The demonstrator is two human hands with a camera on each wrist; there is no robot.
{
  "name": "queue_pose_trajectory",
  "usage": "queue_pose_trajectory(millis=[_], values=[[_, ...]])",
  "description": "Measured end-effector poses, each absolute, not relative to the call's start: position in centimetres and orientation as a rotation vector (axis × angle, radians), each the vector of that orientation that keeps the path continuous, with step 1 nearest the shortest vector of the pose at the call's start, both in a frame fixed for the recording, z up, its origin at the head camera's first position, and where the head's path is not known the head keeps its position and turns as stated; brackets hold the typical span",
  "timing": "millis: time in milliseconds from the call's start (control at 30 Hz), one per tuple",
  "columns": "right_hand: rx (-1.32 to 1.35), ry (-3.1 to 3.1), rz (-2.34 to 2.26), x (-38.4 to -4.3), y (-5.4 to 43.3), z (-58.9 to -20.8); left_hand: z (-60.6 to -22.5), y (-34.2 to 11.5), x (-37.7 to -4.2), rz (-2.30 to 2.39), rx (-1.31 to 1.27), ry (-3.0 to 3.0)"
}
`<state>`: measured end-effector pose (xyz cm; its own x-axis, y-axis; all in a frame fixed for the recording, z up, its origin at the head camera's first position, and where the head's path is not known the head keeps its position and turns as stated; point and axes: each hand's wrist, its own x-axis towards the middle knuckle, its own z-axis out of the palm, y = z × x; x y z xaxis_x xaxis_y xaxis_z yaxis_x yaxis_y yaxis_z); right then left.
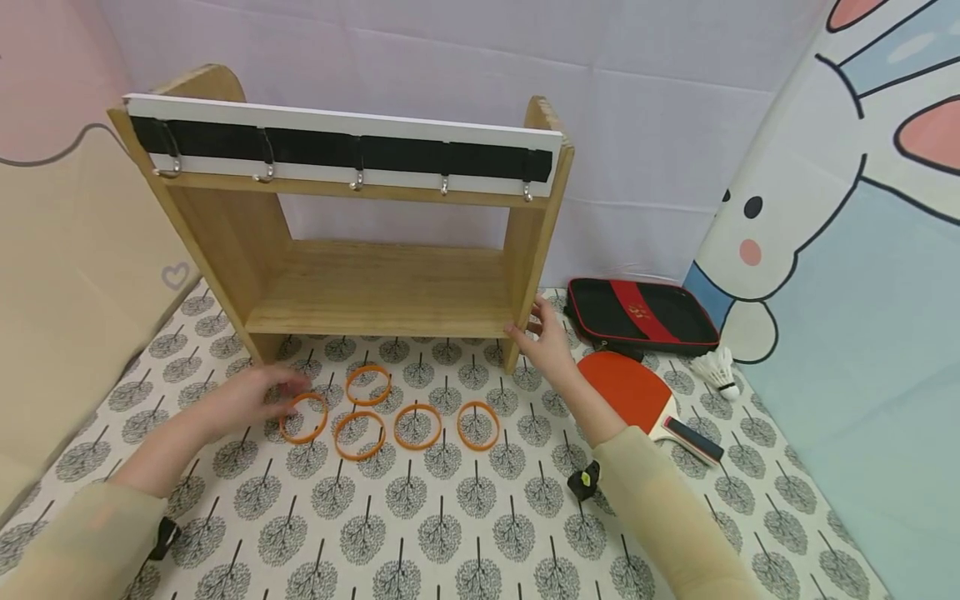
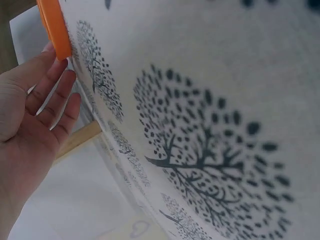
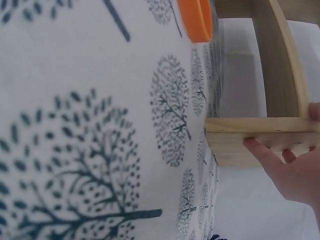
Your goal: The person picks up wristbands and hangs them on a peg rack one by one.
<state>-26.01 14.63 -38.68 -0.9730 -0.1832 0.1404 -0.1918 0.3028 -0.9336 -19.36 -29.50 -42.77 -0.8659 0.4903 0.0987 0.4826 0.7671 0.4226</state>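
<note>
My left hand (image 1: 258,398) is at the leftmost orange ring (image 1: 303,418), with a gap showing between thumb and index finger. In the left wrist view the ring (image 2: 55,30) overlaps the thumb and index fingertips, while the other fingers bend loosely. Whether the fingers touch the ring, I cannot tell. My right hand (image 1: 549,342) grips the right side panel of a wooden rack (image 1: 382,287) near its lower shelf, with digits on both sides of the panel's front edge (image 3: 270,125). Several more orange rings lie in front of the rack, one of them a ring (image 1: 477,426) at the right.
Across the rack's top runs a white-and-black strip (image 1: 322,146) with several metal hooks. To the right lie a red table tennis bat (image 1: 626,392), a black case with a red stripe (image 1: 600,308) and a shuttlecock (image 1: 718,372). A tree-patterned cloth (image 1: 442,533) covers the table.
</note>
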Motion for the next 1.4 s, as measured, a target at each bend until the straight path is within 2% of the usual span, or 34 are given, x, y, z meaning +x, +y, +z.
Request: queue_pose_trajectory(millis=[167,567,767,1100,1400], values=[[0.322,-2.564,1.79,-27.0,14.8,-39.8,-43.2,-29.6,-20.2,0.738,0.814,2.879],[0.339,-2.581,1.767,-27.2,14.2,-39.6,-43.3,-29.5,-20.8,0.869,0.733,2.813],[0.399,-2.591,1.707,-27.3,13.9,-39.4,-42.2,-29.6,-20.7,0.951,0.748,2.836],[0.355,-2.659,1.694,-27.3,14.1,-38.6,-39.9,-29.4,-20.8,0.968,0.711,2.95],[0.356,-2.669,1.775,-25.2,13.6,-35.9,-36.8,-29.2,-20.2,1.179,0.612,2.965]])
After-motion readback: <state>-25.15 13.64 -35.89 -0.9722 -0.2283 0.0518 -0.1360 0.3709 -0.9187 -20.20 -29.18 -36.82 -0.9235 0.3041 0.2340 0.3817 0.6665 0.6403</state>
